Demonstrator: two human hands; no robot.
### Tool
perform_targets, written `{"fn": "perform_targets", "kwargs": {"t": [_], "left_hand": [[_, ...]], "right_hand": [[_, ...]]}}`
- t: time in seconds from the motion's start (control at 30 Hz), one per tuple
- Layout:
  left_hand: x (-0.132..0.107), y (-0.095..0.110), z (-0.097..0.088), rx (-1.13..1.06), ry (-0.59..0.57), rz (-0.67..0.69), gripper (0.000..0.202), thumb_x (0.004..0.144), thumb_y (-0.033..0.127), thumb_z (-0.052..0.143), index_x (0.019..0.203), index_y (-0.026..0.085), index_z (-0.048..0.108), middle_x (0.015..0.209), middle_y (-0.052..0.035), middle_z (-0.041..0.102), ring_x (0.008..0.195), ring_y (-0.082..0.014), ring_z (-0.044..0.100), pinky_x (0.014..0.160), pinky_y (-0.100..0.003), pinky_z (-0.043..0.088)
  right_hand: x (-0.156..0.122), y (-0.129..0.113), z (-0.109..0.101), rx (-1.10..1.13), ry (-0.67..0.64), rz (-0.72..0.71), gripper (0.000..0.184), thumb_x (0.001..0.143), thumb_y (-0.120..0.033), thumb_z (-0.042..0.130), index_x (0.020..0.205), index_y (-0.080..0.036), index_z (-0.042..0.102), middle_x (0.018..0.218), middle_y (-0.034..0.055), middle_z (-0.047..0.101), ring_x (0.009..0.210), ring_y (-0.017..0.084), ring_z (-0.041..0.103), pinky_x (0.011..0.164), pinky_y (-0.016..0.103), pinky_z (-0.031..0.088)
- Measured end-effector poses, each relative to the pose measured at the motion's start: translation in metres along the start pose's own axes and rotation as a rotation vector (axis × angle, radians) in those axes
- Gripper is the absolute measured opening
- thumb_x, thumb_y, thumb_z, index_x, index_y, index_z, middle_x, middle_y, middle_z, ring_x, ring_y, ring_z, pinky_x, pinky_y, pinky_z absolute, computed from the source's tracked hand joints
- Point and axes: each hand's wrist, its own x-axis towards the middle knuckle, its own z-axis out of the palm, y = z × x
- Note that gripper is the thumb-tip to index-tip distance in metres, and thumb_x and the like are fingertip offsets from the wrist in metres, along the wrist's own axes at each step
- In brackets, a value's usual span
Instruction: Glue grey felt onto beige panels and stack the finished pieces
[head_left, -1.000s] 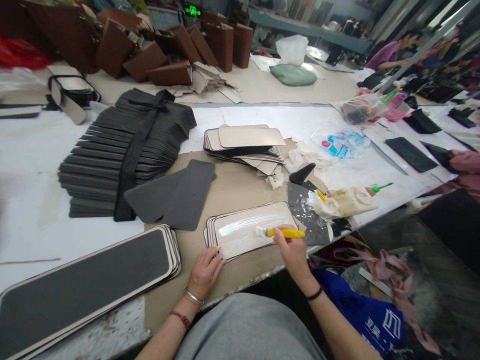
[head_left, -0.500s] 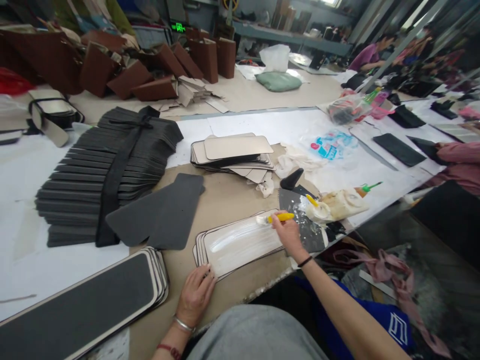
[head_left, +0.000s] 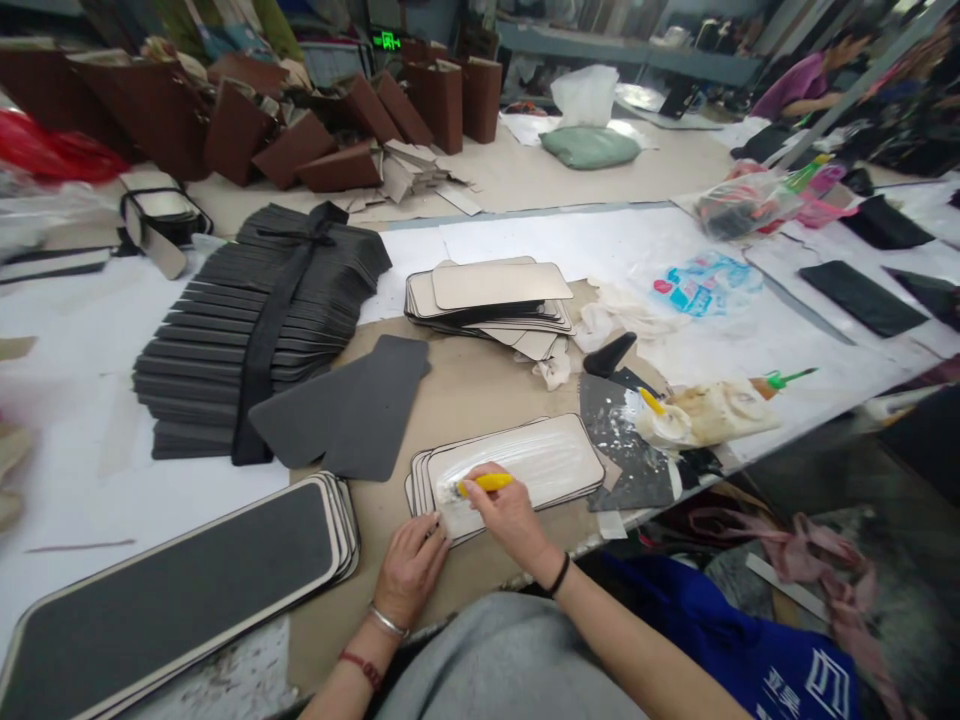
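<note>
My right hand [head_left: 508,507] is closed round the yellow handle of a glue brush [head_left: 486,483]. Its bristles touch the left end of the top beige panel [head_left: 536,462], which has a wet, white, streaky coat. The panel has rounded corners and lies on a small fanned stack of similar ones. My left hand [head_left: 411,568] lies palm down at the near-left corner of that stack, fingers stretched out, fingertips on the panel's edge. Right of the stack is a dark, glue-spattered board [head_left: 626,440], with a glue-covered container [head_left: 679,418] lying at its edge.
A long pile of grey-faced panels [head_left: 187,575] lies at left. Behind it stand a strapped bundle of dark strips [head_left: 247,330] and loose grey pieces [head_left: 349,410]. More beige panels [head_left: 499,287] are stacked beyond my hands. Brown boxy pieces [head_left: 435,100] line the back.
My right hand has swept the brush leftward from the panel's right end to its left end. White coating now covers more of the panel. My left hand stays at the corner; the view has shifted.
</note>
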Motion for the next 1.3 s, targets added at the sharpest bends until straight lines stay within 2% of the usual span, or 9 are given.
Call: {"fn": "perform_targets", "kwargs": {"t": [0.07,0.2,0.3,0.57,0.7,0.87,1.03,1.2,1.3], "left_hand": [[0.001,0.000,0.000,0.006,-0.003,0.004,0.015,0.080,0.016,0.053,0.093,0.017,0.059,0.095,-0.0085,0.064,0.090,-0.0175,0.059,0.080,-0.034,0.050],[0.002,0.002,-0.002,0.020,-0.013,0.008,0.014,0.081,0.016,0.051,0.092,0.016,0.059,0.095,-0.0087,0.064,0.091,-0.0177,0.058,0.080,-0.034,0.050],[0.003,0.004,-0.006,0.028,-0.025,-0.019,0.014,0.081,0.015,0.051,0.092,0.016,0.059,0.095,-0.0091,0.064,0.091,-0.0183,0.058,0.080,-0.035,0.050],[0.000,0.008,-0.018,0.014,-0.024,-0.066,0.018,0.080,0.013,0.050,0.096,0.015,0.058,0.097,-0.0101,0.064,0.094,-0.0182,0.059,0.081,-0.033,0.051],[0.001,0.008,-0.020,0.018,-0.041,-0.084,0.018,0.082,0.014,0.049,0.097,0.015,0.057,0.098,-0.0103,0.064,0.092,-0.0179,0.060,0.079,-0.032,0.052],[0.004,0.008,-0.020,0.031,-0.054,-0.085,0.014,0.082,0.016,0.050,0.093,0.014,0.058,0.095,-0.0100,0.065,0.089,-0.0174,0.060,0.079,-0.032,0.052],[0.004,0.006,-0.017,0.019,-0.047,-0.098,0.014,0.080,0.015,0.052,0.093,0.015,0.059,0.095,-0.0096,0.065,0.090,-0.0174,0.060,0.080,-0.032,0.051],[0.000,0.008,-0.021,-0.002,-0.070,-0.103,0.015,0.080,0.013,0.052,0.094,0.015,0.058,0.097,-0.0093,0.064,0.090,-0.0173,0.060,0.081,-0.031,0.051],[0.010,0.011,-0.026,-0.014,-0.065,-0.185,0.016,0.080,0.013,0.051,0.095,0.016,0.057,0.095,-0.0084,0.063,0.090,-0.0163,0.059,0.080,-0.029,0.051]], "right_hand": [[0.005,0.017,-0.033,-0.090,0.109,0.082,0.027,0.078,-0.045,0.048,0.078,-0.019,0.057,0.065,0.0008,0.062,0.057,0.015,0.059,0.060,0.027,0.046],[0.013,0.050,-0.130,-0.318,0.383,0.241,0.037,0.074,-0.054,0.049,0.082,-0.018,0.057,0.058,0.0020,0.063,0.057,0.019,0.062,0.059,0.030,0.046],[0.011,0.057,-0.167,-0.425,0.426,0.229,0.042,0.071,-0.059,0.049,0.081,-0.018,0.057,0.056,0.0032,0.064,0.058,0.021,0.063,0.059,0.031,0.046],[0.014,0.038,-0.159,-0.381,0.443,0.211,0.042,0.070,-0.058,0.051,0.081,-0.017,0.056,0.059,0.0051,0.065,0.058,0.022,0.064,0.061,0.033,0.049],[0.027,0.037,-0.156,-0.294,0.339,0.201,0.038,0.072,-0.054,0.052,0.082,-0.017,0.056,0.062,0.0046,0.065,0.058,0.020,0.064,0.061,0.032,0.050],[0.025,0.041,-0.164,-0.422,0.347,0.231,0.039,0.071,-0.055,0.052,0.081,-0.018,0.058,0.056,0.0033,0.063,0.056,0.020,0.062,0.060,0.033,0.048],[0.005,0.044,-0.165,-0.329,0.184,0.266,0.039,0.073,-0.056,0.051,0.081,-0.018,0.056,0.060,0.0035,0.063,0.056,0.019,0.062,0.058,0.031,0.049],[0.001,0.041,-0.188,-0.500,0.348,0.306,0.045,0.067,-0.061,0.051,0.079,-0.018,0.056,0.057,0.0042,0.063,0.054,0.022,0.062,0.057,0.034,0.048],[0.007,0.033,-0.200,-0.541,0.391,0.301,0.043,0.068,-0.061,0.048,0.077,-0.020,0.057,0.058,0.0052,0.064,0.058,0.024,0.063,0.059,0.035,0.048]]}}
